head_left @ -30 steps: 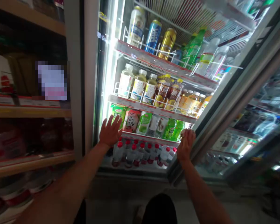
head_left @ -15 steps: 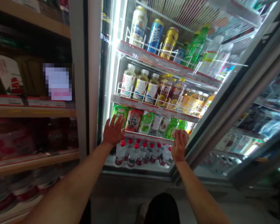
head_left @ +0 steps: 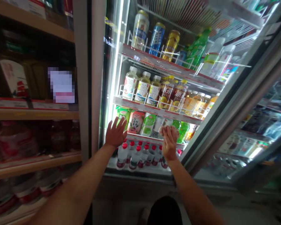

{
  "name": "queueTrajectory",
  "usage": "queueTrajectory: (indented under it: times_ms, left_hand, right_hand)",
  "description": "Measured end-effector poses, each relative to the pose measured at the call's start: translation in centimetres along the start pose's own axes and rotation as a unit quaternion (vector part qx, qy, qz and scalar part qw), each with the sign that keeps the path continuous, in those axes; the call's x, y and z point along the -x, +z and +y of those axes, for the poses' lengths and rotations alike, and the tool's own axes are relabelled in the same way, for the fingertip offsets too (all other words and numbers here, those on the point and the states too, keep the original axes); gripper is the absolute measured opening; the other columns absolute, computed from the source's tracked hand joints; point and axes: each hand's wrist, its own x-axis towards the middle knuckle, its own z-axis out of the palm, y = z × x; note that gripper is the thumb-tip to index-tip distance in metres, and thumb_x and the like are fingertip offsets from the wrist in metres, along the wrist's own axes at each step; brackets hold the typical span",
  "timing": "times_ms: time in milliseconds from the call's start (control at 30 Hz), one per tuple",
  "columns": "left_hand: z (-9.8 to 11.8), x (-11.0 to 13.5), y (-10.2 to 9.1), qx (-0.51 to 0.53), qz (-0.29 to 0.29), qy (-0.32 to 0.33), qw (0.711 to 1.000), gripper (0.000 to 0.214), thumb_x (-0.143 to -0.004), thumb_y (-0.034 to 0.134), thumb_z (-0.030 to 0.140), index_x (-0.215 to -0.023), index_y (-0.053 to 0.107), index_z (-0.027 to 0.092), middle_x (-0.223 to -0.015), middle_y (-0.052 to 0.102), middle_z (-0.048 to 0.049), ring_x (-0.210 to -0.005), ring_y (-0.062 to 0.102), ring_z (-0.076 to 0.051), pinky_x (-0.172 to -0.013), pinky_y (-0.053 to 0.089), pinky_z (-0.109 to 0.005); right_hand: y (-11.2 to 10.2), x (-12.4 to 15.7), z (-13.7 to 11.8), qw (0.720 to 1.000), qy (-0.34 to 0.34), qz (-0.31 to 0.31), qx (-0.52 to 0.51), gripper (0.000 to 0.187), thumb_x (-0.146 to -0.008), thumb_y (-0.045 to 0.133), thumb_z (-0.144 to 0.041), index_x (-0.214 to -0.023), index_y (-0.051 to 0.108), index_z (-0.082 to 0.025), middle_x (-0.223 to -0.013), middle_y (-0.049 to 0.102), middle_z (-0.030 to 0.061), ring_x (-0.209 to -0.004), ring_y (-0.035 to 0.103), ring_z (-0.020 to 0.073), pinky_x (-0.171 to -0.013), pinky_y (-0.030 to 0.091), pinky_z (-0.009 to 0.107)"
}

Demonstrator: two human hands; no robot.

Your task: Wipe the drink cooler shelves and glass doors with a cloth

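My left hand [head_left: 115, 134] is open with fingers spread, held up at the left end of the cooler's third shelf [head_left: 142, 137], just in front of a green drink pack [head_left: 122, 113] and a pink-labelled bottle [head_left: 135, 121]. My right hand [head_left: 169, 141] reaches to the middle of the same shelf, fingers stretched up against a pale bottle [head_left: 161, 122], next to green bottles [head_left: 182, 128]. Neither hand holds anything. Below both hands stand several red-capped water bottles [head_left: 134, 154].
The cooler's glass door [head_left: 227, 103] stands swung open on the right. Higher shelves carry tea bottles [head_left: 143, 90] and cans [head_left: 157, 37]. A wooden store rack [head_left: 32, 114] with dark goods fills the left. A second cooler [head_left: 267, 125] lies behind the open door.
My right hand has left the door's edge and moved left to the bottles in the middle of the third shelf. My left hand stays raised and spread at the shelf's left end.
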Motion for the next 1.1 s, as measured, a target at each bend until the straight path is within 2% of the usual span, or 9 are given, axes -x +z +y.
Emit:
queueTrajectory:
  times_ms: [100, 167, 300, 367, 567, 767, 967, 1033, 1100]
  left_hand:
    - [0.1, -0.1, -0.1, -0.023, 0.003, 0.005, 1.000, 0.055, -0.099, 0.045, 0.034, -0.153, 0.041, 0.022, -0.152, 0.050, -0.0095, -0.151, 0.029, -0.029, -0.125, 0.014, -0.048]
    - [0.2, -0.2, -0.3, -0.034, 0.014, 0.016, 0.999, 0.053, -0.100, 0.045, 0.034, -0.151, 0.043, 0.020, -0.151, 0.052, -0.0097, -0.151, 0.029, -0.029, -0.125, 0.014, -0.047]
    - [0.4, -0.3, -0.5, -0.045, 0.029, 0.024, 0.998, 0.051, -0.100, 0.045, 0.033, -0.149, 0.047, 0.019, -0.149, 0.054, -0.0098, -0.151, 0.030, -0.028, -0.125, 0.015, -0.046]
    - [0.4, -0.3, -0.5, -0.041, 0.028, 0.023, 0.998, 0.050, -0.100, 0.045, 0.033, -0.149, 0.048, 0.020, -0.148, 0.054, -0.0095, -0.150, 0.031, -0.028, -0.125, 0.015, -0.046]
    - [0.3, -0.3, -0.4, -0.023, 0.026, 0.026, 0.999, 0.053, -0.099, 0.049, 0.032, -0.150, 0.045, 0.021, -0.150, 0.052, -0.0104, -0.149, 0.033, -0.028, -0.125, 0.016, -0.047]
    - [0.4, -0.2, -0.5, -0.026, 0.031, 0.030, 0.999, 0.052, -0.098, 0.050, 0.032, -0.149, 0.047, 0.019, -0.149, 0.052, -0.0111, -0.151, 0.029, -0.027, -0.126, 0.015, -0.047]
    - [0.2, -0.1, -0.3, -0.014, 0.011, 0.016, 1.000, 0.053, -0.099, 0.049, 0.033, -0.150, 0.046, 0.022, -0.151, 0.051, -0.0098, -0.150, 0.031, -0.027, -0.126, 0.014, -0.047]
    - [0.2, -0.1, -0.2, -0.017, 0.024, 0.023, 0.999, 0.052, -0.099, 0.049, 0.032, -0.150, 0.046, 0.021, -0.151, 0.051, -0.0098, -0.151, 0.030, -0.027, -0.125, 0.015, -0.047]
    - [0.2, -0.1, -0.2, -0.013, 0.043, 0.033, 0.998, 0.053, -0.099, 0.049, 0.031, -0.151, 0.045, 0.020, -0.151, 0.051, -0.0103, -0.151, 0.028, -0.027, -0.125, 0.016, -0.047]
  right_hand:
    - [0.5, -3.2, -1.5, 0.999, 0.023, 0.041, -0.022, 0.045, -0.104, 0.034, -0.019, -0.144, 0.054, -0.022, -0.151, 0.053, 0.0098, -0.151, 0.032, 0.0250, -0.121, 0.033, 0.057]
    - [1.1, -3.6, -2.9, 0.999, 0.029, 0.037, -0.020, 0.047, -0.103, 0.033, -0.018, -0.145, 0.053, -0.022, -0.151, 0.053, 0.0091, -0.152, 0.029, 0.0245, -0.123, 0.031, 0.056]
    - [2.1, -2.0, -5.3, 0.994, -0.101, -0.028, -0.041, 0.052, -0.101, 0.035, -0.010, -0.149, 0.047, -0.025, -0.147, 0.057, 0.0053, -0.151, 0.031, 0.0197, -0.125, 0.028, 0.048]
    - [2.2, -2.2, -5.6, 0.988, -0.142, -0.021, -0.057, 0.055, -0.100, 0.037, -0.007, -0.151, 0.045, -0.026, -0.146, 0.059, 0.0045, -0.150, 0.035, 0.0190, -0.125, 0.028, 0.047]
    - [2.6, -5.4, -5.8, 0.992, -0.058, 0.096, -0.058, 0.057, -0.100, 0.039, -0.007, -0.153, 0.041, -0.027, -0.152, 0.052, 0.0073, -0.151, 0.033, 0.0241, -0.122, 0.032, 0.054]
    - [3.0, -3.7, -7.6, 0.983, -0.170, -0.033, -0.061, 0.058, -0.098, 0.038, -0.005, -0.152, 0.043, -0.026, -0.145, 0.060, 0.0029, -0.152, 0.031, 0.0172, -0.127, 0.024, 0.044]
    - [3.4, -7.2, -8.6, 0.994, -0.081, 0.056, -0.050, 0.058, -0.097, 0.038, -0.006, -0.153, 0.042, -0.024, -0.152, 0.052, 0.0068, -0.153, 0.028, 0.0221, -0.125, 0.026, 0.051]
    - [4.0, -7.4, -9.4, 0.996, -0.073, 0.030, -0.036, 0.060, -0.096, 0.039, -0.007, -0.154, 0.040, -0.023, -0.154, 0.049, 0.0069, -0.155, 0.023, 0.0232, -0.126, 0.021, 0.051]
    - [4.3, -6.8, -10.2, 0.993, -0.115, -0.032, -0.022, 0.063, -0.095, 0.042, -0.007, -0.155, 0.038, -0.023, -0.155, 0.048, 0.0055, -0.156, 0.019, 0.0226, -0.128, 0.016, 0.049]
